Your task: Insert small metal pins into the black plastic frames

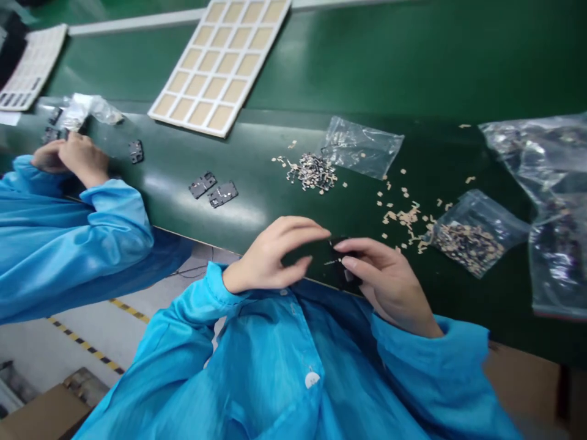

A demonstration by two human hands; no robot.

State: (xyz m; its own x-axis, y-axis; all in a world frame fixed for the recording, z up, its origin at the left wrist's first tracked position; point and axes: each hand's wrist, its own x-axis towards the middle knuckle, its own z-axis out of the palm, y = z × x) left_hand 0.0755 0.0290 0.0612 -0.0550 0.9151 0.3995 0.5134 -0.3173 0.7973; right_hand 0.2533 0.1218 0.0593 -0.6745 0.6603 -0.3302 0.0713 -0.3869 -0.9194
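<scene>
Bright blue long-sleeved work smock (257,373): slight sheen, gathered cuffs (426,354), round white button (312,379) on front, small buttons up placket. Hands (270,256) bare.

Green conveyor belt (413,61), white tray (183,116) of beige pads at eleven o'clock, black metal plates (202,184) at nine-thirty, scattered beige pieces (312,172) at twelve, plastic zip bags (477,232) at three
</scene>
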